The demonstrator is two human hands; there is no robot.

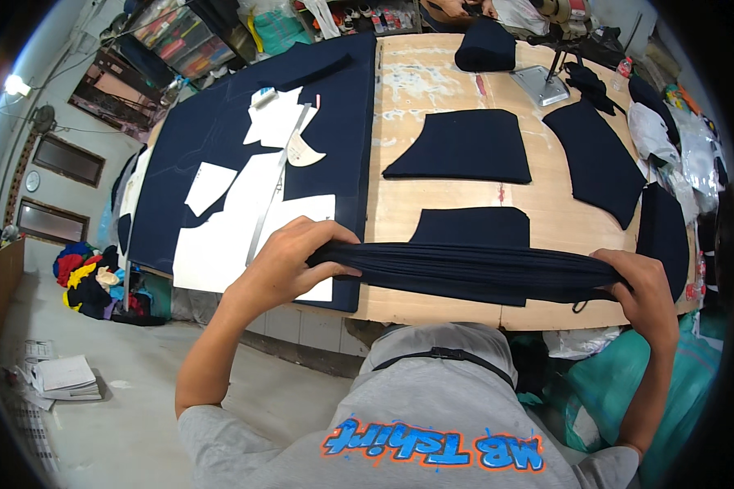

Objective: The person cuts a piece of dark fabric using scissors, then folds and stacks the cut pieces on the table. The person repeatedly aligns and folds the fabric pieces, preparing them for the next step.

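Note:
A long stack of dark navy fabric pieces [473, 271] is stretched between my hands above the table's near edge. My left hand [298, 257] grips its left end, thumb below and fingers above. At the other end my right hand [640, 289] is closed round the fabric. Many layered edges show along the side facing me. Just behind it lies a cut navy stack [473, 226], partly hidden by the held one. Farther back is another cut navy stack [465, 147], with a curved left side.
Navy cloth [196, 138] covers the table's left half, under white paper patterns [302, 212] and a metal ruler [269, 200]. More cut stacks [595, 163] lie on the bare wooden tabletop [432, 81] at right. A metal-based machine [542, 85] stands at the back. Another person's hand [488, 8] shows beyond.

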